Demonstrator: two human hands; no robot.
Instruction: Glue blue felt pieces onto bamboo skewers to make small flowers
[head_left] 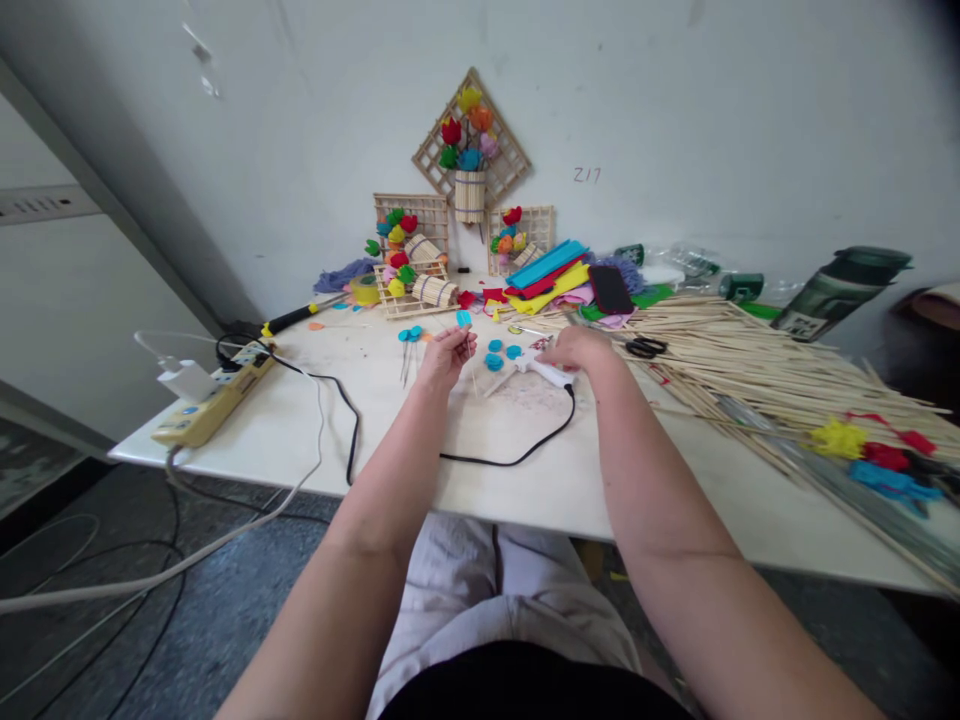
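Observation:
My left hand (446,356) pinches a blue felt piece (463,318) between thumb and fingertips, above the table. A thin wire-like strand (473,374) shows just beside those fingers; whether it is joined to the felt I cannot tell. My right hand (576,350) is closed at the white hot glue gun (551,374), which lies low over the tabletop with its nozzle toward the left. Its fingertips are partly hidden. Several round blue felt pieces (493,361) lie between my hands. Left of my left hand are blue flower heads on thin stems (409,335).
Flower decorations on stick lattices (471,140) stand against the wall. Coloured felt sheets (547,275), a phone (610,290), black scissors (646,347) and many thin sticks (750,365) lie rightward. A power strip (214,400) sits left; the gun's black cord (510,462) crosses the front.

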